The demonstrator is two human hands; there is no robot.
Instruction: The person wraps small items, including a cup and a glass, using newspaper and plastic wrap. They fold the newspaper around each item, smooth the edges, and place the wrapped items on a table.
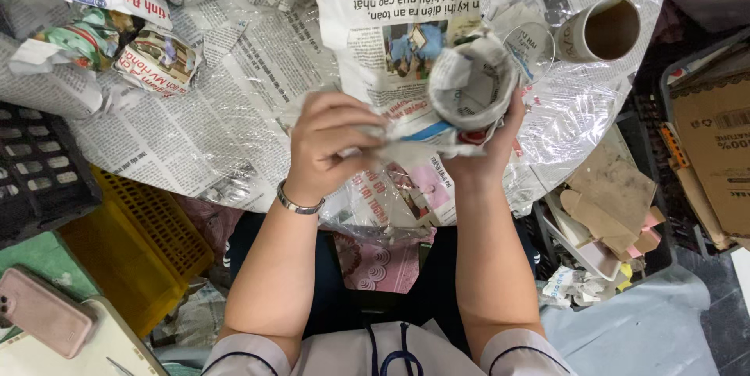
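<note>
The right hand [492, 137] cups a cup [473, 83] mostly wrapped in newspaper; the left hand [332, 141] beside it pinches the loose paper tail. 2 bare mugs [601, 28] wait beyond.

A cup half-wrapped in newspaper [472, 83] was held tilted above the table, mouth toward the camera. Loose paper was bunched beneath it.

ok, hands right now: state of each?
Left hand: closed, pinching the newspaper wrap.
Right hand: closed around the paper-wrapped cup.
</note>
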